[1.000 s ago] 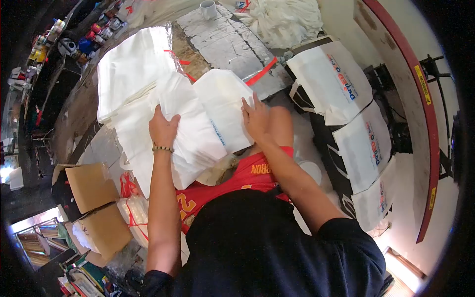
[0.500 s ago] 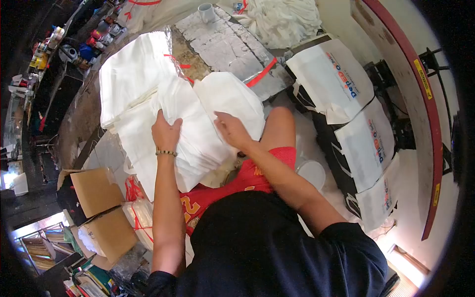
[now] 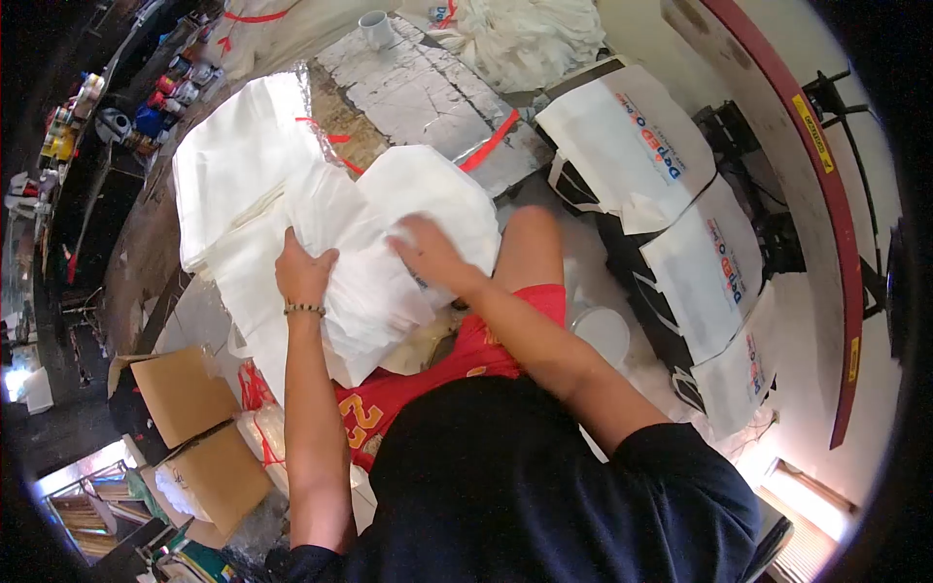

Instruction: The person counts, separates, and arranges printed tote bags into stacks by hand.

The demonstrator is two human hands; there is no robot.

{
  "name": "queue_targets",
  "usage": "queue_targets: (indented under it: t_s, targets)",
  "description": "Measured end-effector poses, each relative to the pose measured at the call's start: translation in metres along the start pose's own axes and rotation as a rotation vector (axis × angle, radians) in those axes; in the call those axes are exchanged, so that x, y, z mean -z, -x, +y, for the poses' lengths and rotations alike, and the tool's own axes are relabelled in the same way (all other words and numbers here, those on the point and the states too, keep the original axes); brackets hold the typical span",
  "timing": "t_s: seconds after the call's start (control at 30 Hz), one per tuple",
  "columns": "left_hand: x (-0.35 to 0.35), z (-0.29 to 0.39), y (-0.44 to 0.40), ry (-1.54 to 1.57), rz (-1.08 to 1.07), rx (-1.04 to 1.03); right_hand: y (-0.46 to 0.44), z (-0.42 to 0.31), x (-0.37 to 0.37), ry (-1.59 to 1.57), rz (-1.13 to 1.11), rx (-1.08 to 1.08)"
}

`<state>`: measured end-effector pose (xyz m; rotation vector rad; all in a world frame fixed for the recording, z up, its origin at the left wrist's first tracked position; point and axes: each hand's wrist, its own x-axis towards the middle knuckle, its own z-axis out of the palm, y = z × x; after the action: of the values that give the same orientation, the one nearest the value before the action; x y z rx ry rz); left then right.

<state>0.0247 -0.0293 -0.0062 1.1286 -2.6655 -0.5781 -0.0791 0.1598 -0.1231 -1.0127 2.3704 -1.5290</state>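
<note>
A large pile of white cloth bags or sheets lies in front of me and spreads over my lap. My left hand grips a loose, fanned bunch of the white cloth, thumb and forefinger apart on either side of a fold. My right hand is over the right part of the bunch, its fingers smeared by motion. A smooth white cloth piece lies just beyond it. A small bluish mark shows under the right hand.
White printed bags hang over a dark rack at right, near a red-edged board. A mug stands on a worn silvery board. Open cardboard boxes sit at lower left. A round white lid is by my knee.
My right hand has swept left across the bunch and now blurs. The cloth between the hands is more fanned and ruffled. The whole view has shifted slightly.
</note>
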Motion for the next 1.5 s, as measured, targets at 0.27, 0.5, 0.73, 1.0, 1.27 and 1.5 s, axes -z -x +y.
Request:
queue_targets:
  t_s: [0.27, 0.5, 0.73, 1.0, 1.27, 1.5]
  targets:
    - [-0.001, 0.001, 0.0, -0.012, -0.004, 0.024, 0.012, 0.075, 0.066, 0.405, -0.003, -0.452]
    - [-0.003, 0.0, 0.002, -0.031, 0.029, 0.028, 0.015, 0.05, 0.072, 0.429, 0.163, -0.22]
    - [-0.002, 0.001, 0.001, -0.032, -0.019, 0.064, 0.023, 0.062, 0.063, 0.178, 0.224, -0.284]
    - [0.005, 0.017, 0.005, -0.027, -0.009, 0.082, 0.014, -0.017, 0.041, -0.318, -0.242, -0.202]
    - [0.031, 0.018, -0.012, -0.017, 0.042, 0.01, -0.004, -0.109, -0.035, -0.22, -0.074, 0.065]
    - [0.011, -0.003, -0.012, 0.044, -0.03, 0.03, -0.001, -0.113, -0.041, -0.202, -0.233, -0.023]
